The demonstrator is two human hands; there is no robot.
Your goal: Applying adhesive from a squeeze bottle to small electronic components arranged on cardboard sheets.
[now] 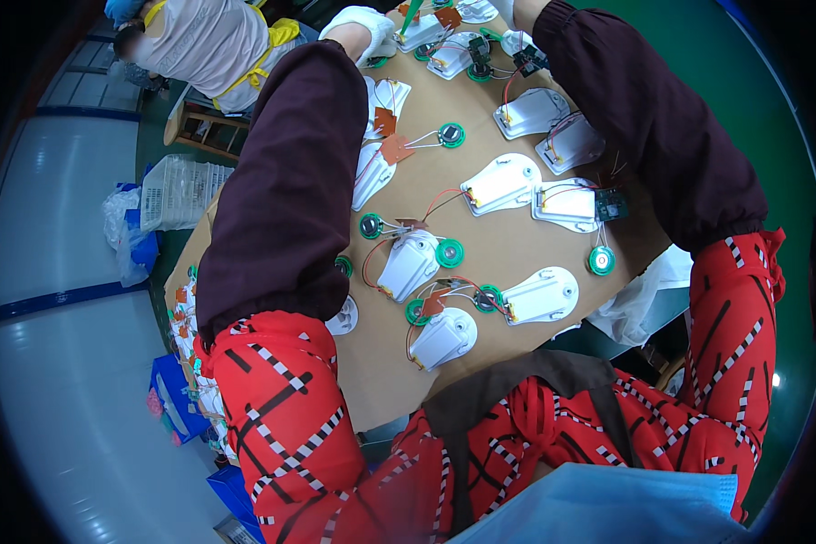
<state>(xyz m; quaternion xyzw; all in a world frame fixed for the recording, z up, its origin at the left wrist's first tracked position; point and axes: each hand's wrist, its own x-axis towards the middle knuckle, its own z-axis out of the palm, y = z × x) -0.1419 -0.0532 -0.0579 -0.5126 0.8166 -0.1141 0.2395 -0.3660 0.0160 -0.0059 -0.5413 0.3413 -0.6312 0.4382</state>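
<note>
Closest to the lens, your blue face mask (pixel 607 503) fills the lower edge and covers part of your red patterned top (pixel 286 408). Your dark left over-sleeve (pixel 286 181) and right over-sleeve (pixel 648 118) reach up either side of the cardboard-covered bench (pixel 381 381), hiding parts of its side edges. Your widest bare brown stretches lie toward the near left corner and up the middle, between the left and right groups of parts. The near edge runs close in front of your apron (pixel 480 394); a translucent plastic bag (pixel 639 295) hangs just beyond the right edge.

White housings are spread over the bench; one (pixel 342 317) is partly covered by your left over-sleeve. The task's housing (pixel 422 34) lies between your hands at the far end, near the upper border. Your white-gloved left hand (pixel 364 32) is beside it, its fingers hard to make out; your right hand (pixel 505 12) is mostly cut off above. You cannot tell how far either grip is open or whether it has hold of anything.

A green-rimmed speaker (pixel 600 260) sits near the right edge, wired to a dark circuit board (pixel 612 204). A slim green object (pixel 411 14) by the housing is cut off, so its kind is unclear.
</note>
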